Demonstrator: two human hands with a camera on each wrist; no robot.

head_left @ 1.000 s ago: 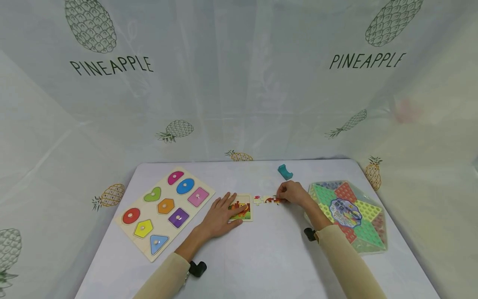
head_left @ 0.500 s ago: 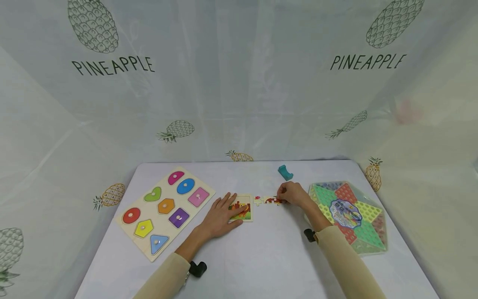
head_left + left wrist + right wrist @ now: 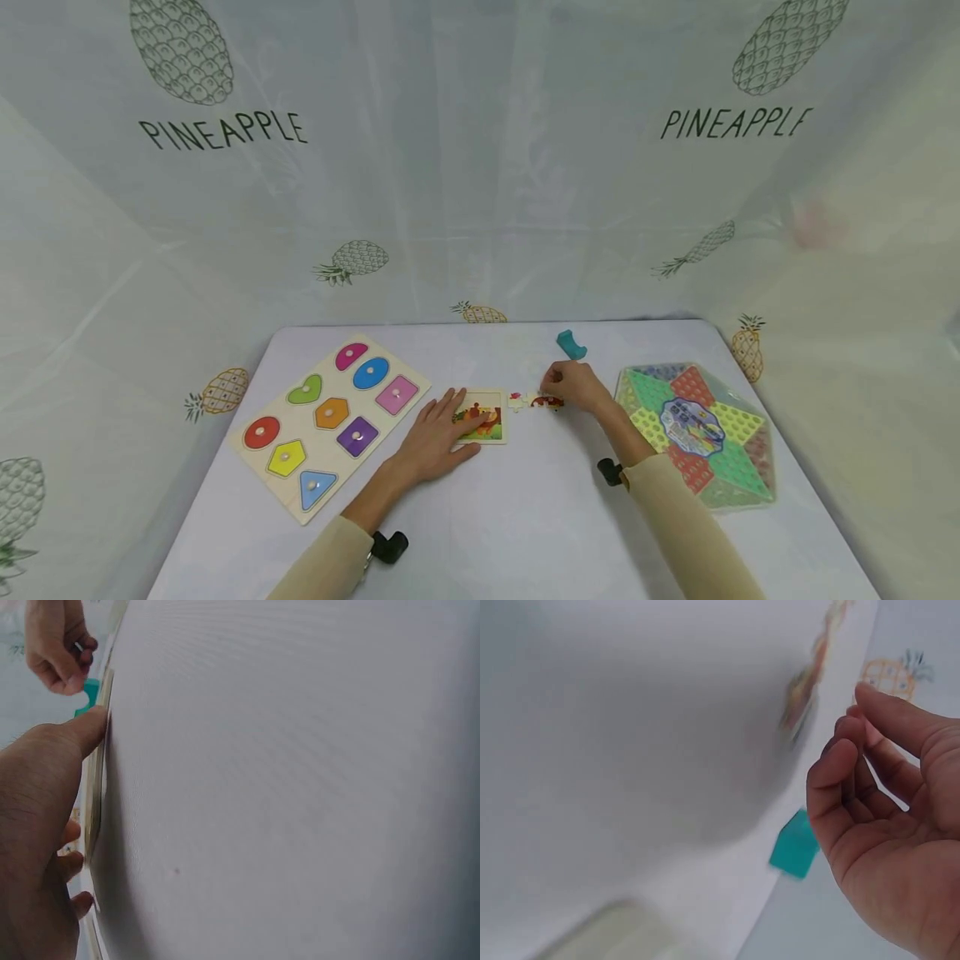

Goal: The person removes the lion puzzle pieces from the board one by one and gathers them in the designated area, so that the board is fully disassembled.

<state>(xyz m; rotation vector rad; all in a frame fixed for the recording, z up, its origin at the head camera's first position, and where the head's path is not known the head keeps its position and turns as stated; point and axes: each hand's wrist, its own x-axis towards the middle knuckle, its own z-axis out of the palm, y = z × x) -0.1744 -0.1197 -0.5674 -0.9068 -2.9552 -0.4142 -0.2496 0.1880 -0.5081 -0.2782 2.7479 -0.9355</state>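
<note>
In the head view my left hand (image 3: pixel 432 440) rests with fingers spread on a small square wooden picture puzzle (image 3: pixel 491 439). The left wrist view shows its thumb on the puzzle's edge (image 3: pixel 94 796). My right hand (image 3: pixel 576 385) hovers just above and behind a short row of jigsaw pieces (image 3: pixel 546 402) lying right of the puzzle. In the right wrist view the fingers (image 3: pixel 832 761) are loosely curled, nothing visible between thumb and fingertips. The pieces appear blurred below that hand, apart from it. A teal curved block (image 3: pixel 572 344) lies behind the right hand.
A wooden shape board (image 3: pixel 303 450) with colourful knobbed shapes lies at the left. At the right is a clear-cased star-patterned board game (image 3: pixel 697 429). The white table (image 3: pixel 517 533) ends at the back against a pineapple-print curtain (image 3: pixel 480 208).
My right hand has let go of the right end of the jigsaw row, risen and moved a little left. The left hand stays on the wooden puzzle, shifted slightly left.
</note>
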